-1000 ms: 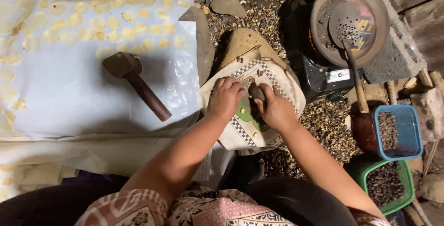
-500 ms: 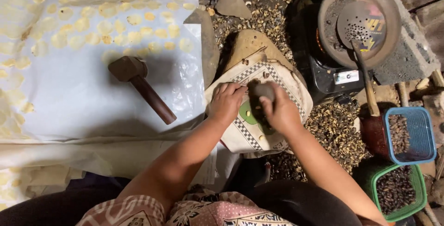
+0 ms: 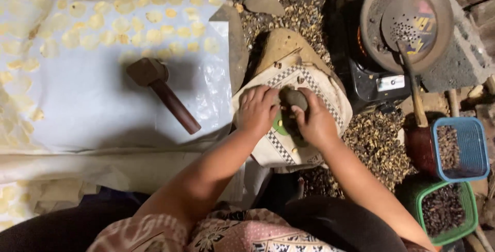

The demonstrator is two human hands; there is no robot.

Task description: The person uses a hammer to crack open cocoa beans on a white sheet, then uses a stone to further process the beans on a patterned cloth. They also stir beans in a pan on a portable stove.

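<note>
Hands meet over a patterned cloth [image 3: 314, 84] draped on a block in the middle of the view. Right hand [image 3: 315, 123] grips a grey stone [image 3: 294, 97], its fingers [image 3: 301, 113] curled round the lower side so the stone's top shows above them. Left hand [image 3: 258, 110] lies palm down just beside the stone, fingers bent and pressing on the cloth, holding nothing; its fingertips touch or nearly touch the stone. A green disc [image 3: 280, 126] peeks out between the two hands, under the stone. Left of the cloth, a wooden mallet [image 3: 162, 91] lies on a white plastic sheet [image 3: 98, 107], well apart from the hands. Rows of thin yellow rounds [image 3: 124, 22] cover the sheet's far part. Right of the cloth, a metal pan [image 3: 438, 4] sits on a black stove [image 3: 371, 84] with a perforated ladle [image 3: 410, 30] in it. Husks [image 3: 379, 138] litter the floor beside a blue basket [image 3: 472, 144] and a green basket [image 3: 466, 208], both holding dark seeds
</note>
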